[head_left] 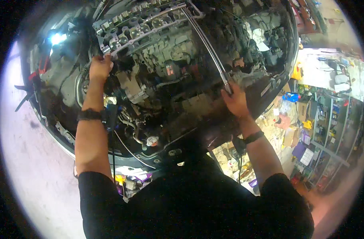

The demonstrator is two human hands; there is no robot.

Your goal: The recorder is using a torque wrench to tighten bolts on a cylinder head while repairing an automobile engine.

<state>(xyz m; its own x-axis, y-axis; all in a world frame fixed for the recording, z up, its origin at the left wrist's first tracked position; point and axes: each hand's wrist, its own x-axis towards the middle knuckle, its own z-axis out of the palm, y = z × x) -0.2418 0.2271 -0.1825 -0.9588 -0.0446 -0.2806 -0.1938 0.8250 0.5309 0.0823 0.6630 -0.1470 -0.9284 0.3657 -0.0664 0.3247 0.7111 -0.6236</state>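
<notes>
Across the top of an open engine bay lies a silver cylinder head (132, 35) on the engine. My left hand (99, 67) has its fingers curled on that head's near left corner. My right hand (234, 99) is closed around the lower handle of a long chrome wrench (208, 47), which runs diagonally up to the head's far right part, where its upper end rests. Whatever is under my left fingertips is partly hidden.
A bright work light (57, 38) shines at the left of the bay, near red-handled tools (43, 63). The car's front edge (64, 133) curves below. At right are a cluttered white worktop (341, 67), grey shelving (329, 119) and scattered boxes (303, 153).
</notes>
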